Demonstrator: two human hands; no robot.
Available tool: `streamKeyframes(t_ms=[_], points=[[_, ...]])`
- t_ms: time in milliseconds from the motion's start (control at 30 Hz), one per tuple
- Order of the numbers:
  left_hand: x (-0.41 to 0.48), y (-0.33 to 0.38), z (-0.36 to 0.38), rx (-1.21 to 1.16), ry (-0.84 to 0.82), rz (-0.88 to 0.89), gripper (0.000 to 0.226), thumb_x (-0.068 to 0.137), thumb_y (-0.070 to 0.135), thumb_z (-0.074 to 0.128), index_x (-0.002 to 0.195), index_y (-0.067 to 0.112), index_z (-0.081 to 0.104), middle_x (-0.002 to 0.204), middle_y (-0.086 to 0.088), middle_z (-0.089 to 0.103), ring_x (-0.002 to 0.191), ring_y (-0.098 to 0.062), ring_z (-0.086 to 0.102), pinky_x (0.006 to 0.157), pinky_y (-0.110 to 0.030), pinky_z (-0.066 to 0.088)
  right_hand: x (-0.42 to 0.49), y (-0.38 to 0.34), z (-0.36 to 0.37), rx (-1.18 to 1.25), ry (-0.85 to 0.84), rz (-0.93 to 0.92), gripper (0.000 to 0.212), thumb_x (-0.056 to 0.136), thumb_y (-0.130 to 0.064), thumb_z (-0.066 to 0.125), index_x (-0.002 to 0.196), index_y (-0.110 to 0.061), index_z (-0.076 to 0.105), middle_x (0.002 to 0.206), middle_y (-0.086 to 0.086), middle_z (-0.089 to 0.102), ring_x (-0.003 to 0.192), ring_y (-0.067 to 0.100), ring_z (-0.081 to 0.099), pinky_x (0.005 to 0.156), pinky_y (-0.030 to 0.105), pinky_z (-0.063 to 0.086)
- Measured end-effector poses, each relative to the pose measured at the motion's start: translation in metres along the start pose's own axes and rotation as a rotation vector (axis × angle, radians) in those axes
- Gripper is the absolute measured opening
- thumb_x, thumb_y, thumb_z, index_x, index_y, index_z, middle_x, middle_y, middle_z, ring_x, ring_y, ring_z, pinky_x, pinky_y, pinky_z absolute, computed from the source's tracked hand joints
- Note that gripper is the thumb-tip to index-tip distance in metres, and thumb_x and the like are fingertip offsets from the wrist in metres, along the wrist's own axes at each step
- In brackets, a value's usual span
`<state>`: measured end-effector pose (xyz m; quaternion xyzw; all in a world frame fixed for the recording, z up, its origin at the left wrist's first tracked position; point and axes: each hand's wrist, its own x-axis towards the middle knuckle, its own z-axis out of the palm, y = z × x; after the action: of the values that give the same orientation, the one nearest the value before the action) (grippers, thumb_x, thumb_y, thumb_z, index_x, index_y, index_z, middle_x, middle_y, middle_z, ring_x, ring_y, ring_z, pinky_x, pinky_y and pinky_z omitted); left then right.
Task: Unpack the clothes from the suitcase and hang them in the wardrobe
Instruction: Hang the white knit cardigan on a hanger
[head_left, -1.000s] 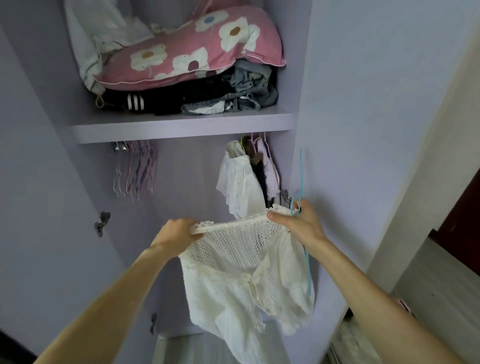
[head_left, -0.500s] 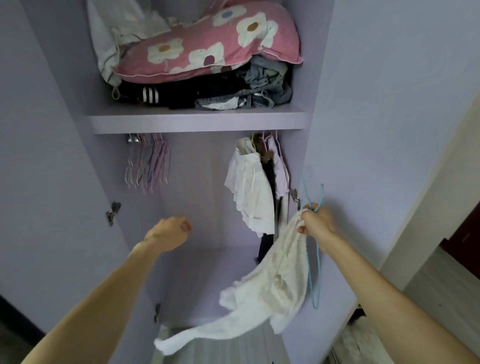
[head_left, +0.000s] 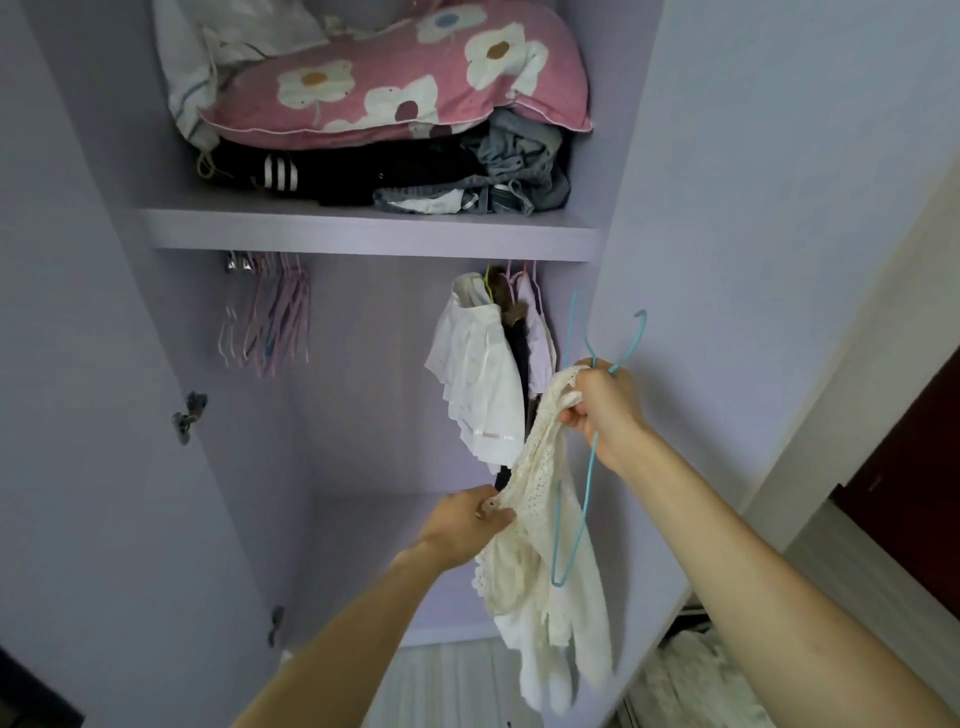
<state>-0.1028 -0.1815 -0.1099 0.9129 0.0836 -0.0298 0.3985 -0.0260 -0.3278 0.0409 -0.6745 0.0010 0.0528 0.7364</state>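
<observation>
The right hand is raised in front of the open wardrobe, its fingers curled tight. Two things are gripped together in it: the bunched upper edge of a white knit top and a blue wire hanger. The hanger's hook is seen above the fist, pointing up and to the right, while its wire runs down below the hand and lies against the front of the top. The left hand is held lower and to the left, and an edge of the same top is pinched between its thumb and fingers. The garment is thus stretched slantwise between the two hands – the rest of it hangs loose below them, clear of the floor.

Just behind the top, inside the wardrobe, several garments are hung close together at the right, a white blouse foremost among them. A cluster of empty hangers is hung at the far left, well apart from these. Above them a shelf is fixed, on which dark folded clothes and crumpled denim are stacked under a pink flowered pillow.
</observation>
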Motion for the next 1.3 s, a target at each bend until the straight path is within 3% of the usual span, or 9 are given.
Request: streamKeyframes(t_ms=[67,200,367,500,667,767,833,967,1300], points=[[0.001,-0.008,-0.012,-0.009,0.017,-0.018,0.025,0.091,0.051,0.063,0.079,0.032,0.053,0.083,0.008,0.061,0.074,-0.013,0.057,0.065,-0.025,0.046,0.002,-0.001,-0.009,0.023,0.019,0.001,0.031,0.077,0.009,0.031,0.065,-0.013,0.048,0.044,-0.002,0.044,0.035,0.010,0.039,0.042,0.022,0.040],[-0.001,-0.033,-0.049,0.007,0.053,-0.092,0.028,0.078,0.053,0.078,0.083,0.029,0.064,0.079,0.012,0.064,0.067,-0.002,0.058,0.054,-0.011,0.039,0.008,0.008,-0.029,0.062,0.098,0.045,0.033,0.079,0.012,0.029,0.064,-0.014,0.044,0.046,-0.003,0.039,0.034,0.007,0.036,0.036,0.018,0.036],[-0.007,-0.058,-0.107,0.216,0.177,-0.140,0.024,0.095,0.045,0.059,0.101,0.025,0.070,0.090,0.003,0.070,0.092,-0.021,0.065,0.076,-0.028,0.047,0.012,0.035,-0.039,0.016,0.151,0.111,0.030,0.084,0.013,0.039,0.069,-0.012,0.049,0.061,0.004,0.040,0.039,0.007,0.041,0.034,0.017,0.039],[-0.004,-0.051,-0.142,-0.152,0.298,-0.159,0.028,0.084,0.049,0.068,0.091,0.023,0.070,0.090,0.000,0.071,0.091,-0.019,0.064,0.090,-0.038,0.050,0.017,0.051,-0.046,-0.282,0.101,0.144,0.016,0.088,0.006,0.055,0.087,-0.010,0.057,0.066,0.007,0.045,0.050,0.018,0.041,0.035,0.017,0.036],[0.001,0.000,-0.171,-0.064,0.426,0.037,0.019,0.094,0.045,0.060,0.088,0.029,0.067,0.080,0.008,0.065,0.076,-0.010,0.058,0.071,-0.025,0.045,0.018,0.069,-0.047,-0.643,-0.016,0.071,0.015,0.083,-0.031,0.073,0.084,-0.022,0.062,0.075,0.001,0.060,0.065,0.017,0.056,0.056,0.027,0.038],[0.010,0.026,-0.181,0.121,0.398,0.068,0.015,0.094,0.044,0.061,0.089,0.031,0.066,0.078,0.010,0.064,0.076,-0.012,0.059,0.071,-0.026,0.045,0.009,0.064,-0.040,-0.670,-0.027,-0.014,0.040,0.096,-0.056,0.047,0.094,-0.023,0.070,0.090,0.003,0.065,0.089,0.024,0.060,0.074,0.030,0.040],[0.016,0.032,-0.185,0.207,0.372,0.055,0.010,0.094,0.042,0.061,0.092,0.033,0.065,0.083,0.009,0.065,0.082,-0.015,0.061,0.075,-0.026,0.045,0.001,0.056,-0.038,-0.587,-0.036,-0.063,0.046,0.099,-0.055,0.040,0.084,-0.034,0.077,0.083,-0.003,0.065,0.084,0.020,0.059,0.072,0.028,0.040],[0.025,0.035,-0.187,0.260,0.407,0.004,0.027,0.093,0.045,0.062,0.111,0.028,0.073,0.093,0.006,0.066,0.088,-0.016,0.060,0.077,-0.025,0.044,-0.007,0.051,-0.048,-0.411,-0.021,-0.118,0.036,0.090,-0.036,0.064,0.056,-0.030,0.077,0.059,-0.007,0.064,0.067,0.016,0.055,0.064,0.028,0.040],[0.016,0.062,-0.172,0.184,0.237,0.072,0.025,0.085,0.047,0.071,0.105,0.033,0.076,0.098,0.012,0.071,0.096,-0.005,0.061,0.087,-0.016,0.043,-0.014,0.033,-0.035,-0.627,-0.182,-0.176,0.025,0.079,-0.023,0.067,0.056,-0.017,0.075,0.039,-0.004,0.035,0.039,0.009,0.032,0.043,0.018,0.030]])
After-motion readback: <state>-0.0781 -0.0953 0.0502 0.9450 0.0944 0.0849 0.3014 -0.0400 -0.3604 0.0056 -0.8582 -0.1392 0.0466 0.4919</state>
